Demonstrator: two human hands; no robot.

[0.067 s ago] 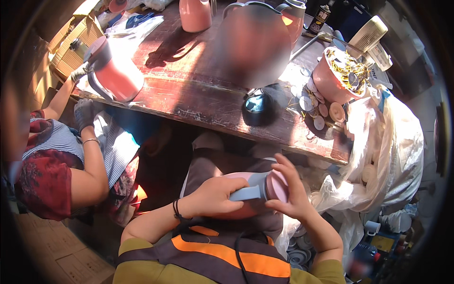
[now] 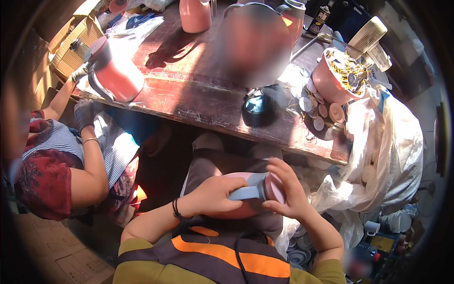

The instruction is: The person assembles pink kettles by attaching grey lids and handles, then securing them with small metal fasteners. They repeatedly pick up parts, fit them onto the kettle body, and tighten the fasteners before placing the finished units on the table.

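Note:
A pink vacuum jug (image 2: 239,211) with a grey-blue collar and handle (image 2: 248,192) lies on its side across my lap, its top turned to the right. My left hand (image 2: 212,195) is closed on the handle, thumb below and fingers over the body. At the jug's top, my right hand (image 2: 294,195) curls around the pink lid (image 2: 274,187), with the thumb on the near side and the fingers on the far side. Whether the lid sits fully on the collar, I cannot tell.
A worn red table (image 2: 189,111) stands ahead, bearing more pink jugs (image 2: 195,16), a dark round object (image 2: 255,105) and a pink bucket (image 2: 326,84) of discs and yellow strands. White plastic bags (image 2: 378,156) hang at right. A gloved co-worker (image 2: 71,161) sits at left, touching another jug (image 2: 118,78).
My right hand's fingers have drawn in and shifted slightly left and down around the lid. My left hand and the jug have stayed almost still.

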